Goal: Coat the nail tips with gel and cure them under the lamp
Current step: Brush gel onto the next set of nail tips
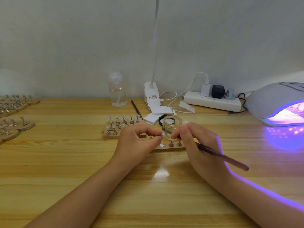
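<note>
My left hand (137, 140) pinches a small clear nail tip (163, 133) on its metal stand, lifted just above a wooden holder board (166, 147). My right hand (195, 142) grips a brown brush (223, 157); the brush's front end sits at the tip, hidden by my fingers. Two metal stands (175, 143) remain on that board beside a bare magnet spot. An open glass gel jar (171, 125) stands right behind my hands. The curing lamp (278, 102) glows purple at the far right, with something inside it that I cannot make out.
A second board of nail tips (122, 124) lies behind my left hand. More boards (14, 112) are stacked at the left edge. A clear pump bottle (117, 90), a clip lamp base (152, 96), white pads (153, 117), a spare brush (135, 107) and a power strip (212, 101) line the back.
</note>
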`<state>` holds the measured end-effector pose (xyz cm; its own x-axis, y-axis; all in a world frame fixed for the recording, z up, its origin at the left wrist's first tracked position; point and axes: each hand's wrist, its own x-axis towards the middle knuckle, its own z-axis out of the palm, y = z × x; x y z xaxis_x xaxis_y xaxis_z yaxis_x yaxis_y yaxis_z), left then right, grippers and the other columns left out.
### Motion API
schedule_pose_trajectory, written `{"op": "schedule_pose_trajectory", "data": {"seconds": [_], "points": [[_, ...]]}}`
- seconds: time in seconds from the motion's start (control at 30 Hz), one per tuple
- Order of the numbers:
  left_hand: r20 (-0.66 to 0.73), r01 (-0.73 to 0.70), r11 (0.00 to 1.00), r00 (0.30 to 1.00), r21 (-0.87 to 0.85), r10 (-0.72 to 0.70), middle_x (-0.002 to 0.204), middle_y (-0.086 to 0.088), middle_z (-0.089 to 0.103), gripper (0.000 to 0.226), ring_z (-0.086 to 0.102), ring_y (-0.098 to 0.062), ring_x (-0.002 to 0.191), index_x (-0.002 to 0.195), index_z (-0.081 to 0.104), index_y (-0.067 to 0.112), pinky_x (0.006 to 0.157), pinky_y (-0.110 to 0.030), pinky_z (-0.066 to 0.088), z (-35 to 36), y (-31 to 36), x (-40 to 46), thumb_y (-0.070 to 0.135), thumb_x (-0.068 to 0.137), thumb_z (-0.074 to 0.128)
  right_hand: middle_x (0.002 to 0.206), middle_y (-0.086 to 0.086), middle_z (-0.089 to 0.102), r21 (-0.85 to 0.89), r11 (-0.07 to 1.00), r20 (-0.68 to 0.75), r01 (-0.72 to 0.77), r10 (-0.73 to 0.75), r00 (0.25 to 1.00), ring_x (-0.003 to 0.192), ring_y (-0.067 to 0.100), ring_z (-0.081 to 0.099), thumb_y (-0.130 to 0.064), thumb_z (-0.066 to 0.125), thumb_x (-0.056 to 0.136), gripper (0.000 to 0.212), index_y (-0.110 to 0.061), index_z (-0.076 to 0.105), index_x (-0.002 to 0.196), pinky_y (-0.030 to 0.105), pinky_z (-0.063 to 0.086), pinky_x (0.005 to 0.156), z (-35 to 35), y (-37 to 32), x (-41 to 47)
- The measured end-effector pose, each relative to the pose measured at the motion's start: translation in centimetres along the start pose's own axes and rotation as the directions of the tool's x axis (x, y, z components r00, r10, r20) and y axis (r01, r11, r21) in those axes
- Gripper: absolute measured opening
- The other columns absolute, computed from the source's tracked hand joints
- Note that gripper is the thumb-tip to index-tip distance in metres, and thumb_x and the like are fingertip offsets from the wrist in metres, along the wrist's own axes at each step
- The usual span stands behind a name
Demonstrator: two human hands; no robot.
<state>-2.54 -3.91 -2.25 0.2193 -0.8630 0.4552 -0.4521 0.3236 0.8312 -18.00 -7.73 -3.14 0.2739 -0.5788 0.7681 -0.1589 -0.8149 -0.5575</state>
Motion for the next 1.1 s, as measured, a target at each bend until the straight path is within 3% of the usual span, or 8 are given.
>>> {"op": "schedule_pose_trajectory", "data": {"seconds": [0.1, 0.23, 0.4, 0.5, 0.63, 0.9, 1.0, 1.1], "points": [[-0.007, 0.006, 1.0, 1.0, -0.003, -0.006, 0.065, 0.011, 0.066, 0.025, 0.061, -0.008, 0.07, 0.064, 0.068, 0.028, 0.071, -0.022, 0.049, 0.03, -0.04, -0.01, 0.004, 0.068, 0.075, 0.059, -0.004, 0.062, 0.098, 0.995, 0.008, -0.02, 0.019, 1.0, 0.059, 0.002, 0.06, -0.029, 0.037, 0.091, 0.045, -0.008, 0.065, 0.063, 0.017, 0.048, 0.056, -0.01, 0.06, -0.21], [-0.012, 0.007, 1.0, 1.0, 0.01, -0.006, 0.064, 0.016, 0.066, 0.029, 0.06, -0.005, 0.07, 0.063, 0.067, 0.032, 0.071, -0.019, 0.049, 0.06, -0.09, 0.06, 0.005, 0.068, 0.075, 0.064, -0.009, 0.061, 0.012, 1.0, 0.0, 0.002, -0.002, 1.0, 0.063, 0.003, 0.058, -0.029, 0.037, 0.092, 0.04, -0.01, 0.065, 0.07, 0.015, 0.045, 0.059, -0.11, 0.02, 0.01], [-0.006, 0.015, 1.0, 1.0, 0.008, -0.015, 0.063, 0.014, 0.066, 0.027, 0.061, -0.006, 0.069, 0.062, 0.068, 0.03, 0.069, -0.021, 0.049, 0.1, 0.13, 0.02, 0.004, 0.068, 0.075, 0.059, -0.004, 0.062, 0.076, 0.997, 0.001, -0.003, 0.003, 1.0, 0.058, 0.001, 0.058, -0.027, 0.037, 0.092, 0.045, -0.007, 0.065, 0.063, 0.013, 0.045, 0.057, -0.08, 0.05, -0.18], [-0.004, 0.025, 1.0, 1.0, 0.005, -0.025, 0.064, 0.012, 0.067, 0.025, 0.061, -0.007, 0.069, 0.064, 0.069, 0.027, 0.07, -0.021, 0.05, 0.11, 0.13, 0.03, 0.004, 0.069, 0.075, 0.065, -0.013, 0.06, 0.003, 1.0, 0.001, 0.009, -0.009, 1.0, 0.063, 0.0, 0.058, -0.029, 0.037, 0.091, 0.04, -0.012, 0.066, 0.069, 0.012, 0.043, 0.06, -0.05, -0.01, 0.07], [-0.01, 0.022, 1.0, 1.0, 0.012, -0.022, 0.065, 0.009, 0.067, 0.026, 0.062, -0.008, 0.071, 0.064, 0.069, 0.027, 0.068, -0.014, 0.049, 0.11, 0.17, -0.05, 0.003, 0.068, 0.075, 0.058, -0.005, 0.062, 0.101, 0.995, 0.005, -0.019, 0.019, 1.0, 0.056, 0.0, 0.057, -0.03, 0.037, 0.091, 0.046, -0.008, 0.065, 0.061, 0.013, 0.044, 0.056, -0.05, 0.06, -0.21], [-0.009, 0.015, 1.0, 1.0, 0.008, -0.015, 0.064, 0.01, 0.067, 0.029, 0.061, -0.005, 0.068, 0.062, 0.068, 0.029, 0.067, -0.011, 0.046, 0.17, 0.17, -0.07, 0.002, 0.068, 0.075, 0.055, -0.006, 0.059, 0.105, 0.994, 0.021, -0.018, 0.016, 1.0, 0.055, -0.001, 0.056, -0.029, 0.039, 0.091, 0.044, -0.009, 0.065, 0.061, 0.013, 0.044, 0.055, 0.0, -0.03, -0.15], [-0.008, 0.021, 1.0, 1.0, 0.002, -0.02, 0.063, 0.012, 0.067, 0.029, 0.061, -0.003, 0.067, 0.062, 0.067, 0.03, 0.066, -0.01, 0.046, 0.13, 0.09, -0.01, 0.002, 0.068, 0.075, 0.063, -0.014, 0.058, 0.003, 0.999, -0.001, 0.032, -0.032, 0.999, 0.061, -0.003, 0.055, -0.025, 0.039, 0.091, 0.041, -0.008, 0.066, 0.067, 0.009, 0.041, 0.06, -0.02, -0.14, 0.08], [-0.005, 0.013, 1.0, 1.0, 0.011, -0.013, 0.064, 0.009, 0.067, 0.029, 0.062, -0.007, 0.069, 0.062, 0.068, 0.029, 0.067, -0.011, 0.047, 0.17, 0.12, -0.02, 0.001, 0.068, 0.075, 0.06, -0.009, 0.061, 0.062, 0.998, 0.003, -0.034, 0.034, 0.999, 0.06, 0.001, 0.058, -0.033, 0.039, 0.091, 0.045, -0.01, 0.065, 0.063, 0.015, 0.045, 0.059, -0.11, 0.16, -0.14]]}}
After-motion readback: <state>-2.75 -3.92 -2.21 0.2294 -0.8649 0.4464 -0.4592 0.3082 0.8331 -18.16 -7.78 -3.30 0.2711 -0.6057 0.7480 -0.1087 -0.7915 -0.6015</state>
